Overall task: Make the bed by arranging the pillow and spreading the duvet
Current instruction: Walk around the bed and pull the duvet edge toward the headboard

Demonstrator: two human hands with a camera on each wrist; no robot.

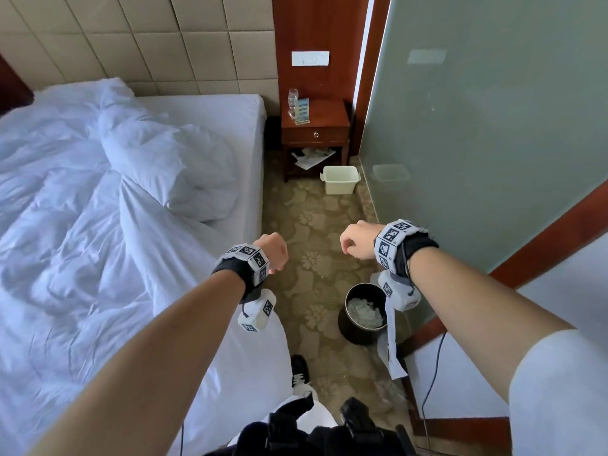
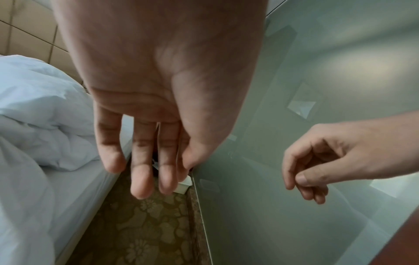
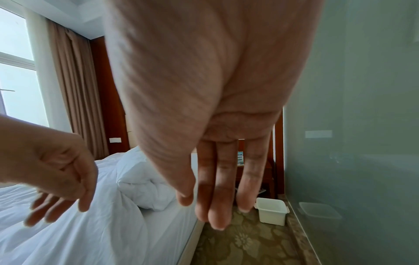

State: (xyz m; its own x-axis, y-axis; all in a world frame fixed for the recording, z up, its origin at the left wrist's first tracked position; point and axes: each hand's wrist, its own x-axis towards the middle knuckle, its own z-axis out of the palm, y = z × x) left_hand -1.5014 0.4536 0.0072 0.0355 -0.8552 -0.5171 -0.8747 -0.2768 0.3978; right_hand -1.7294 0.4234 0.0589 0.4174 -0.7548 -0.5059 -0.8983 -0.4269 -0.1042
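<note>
Head view: a person stands in the narrow aisle between a bed and a frosted glass partition [image 1: 477, 126], both forearms stretched forward over the patterned carpet [image 1: 316, 264]. The pillow [image 1: 171, 166], white and crumpled, lies on the bare mattress [image 1: 227, 113] ahead and to the left of both hands, near the bed's right edge and short of the padded headboard [image 1: 138, 37]. Its long axis runs roughly from the headboard toward the person, slanting slightly toward the aisle. The duvet [image 1: 65, 225] is bunched in loose folds across the left part of the bed, one fold draping over the near edge beside the left forearm.

The left hand [image 1: 274, 253] is the nearer one to the pillow and hangs just past the bed's edge; the right hand [image 1: 357, 241] is farther off, close to the glass. Both are empty and touch nothing, well apart from each other (the wrist views show the fingers hanging relaxed, only loosely curled).

Judging by this, reaching the pillow calls for a step forward and a reach leftward, the left hand likely arriving first.
</note>
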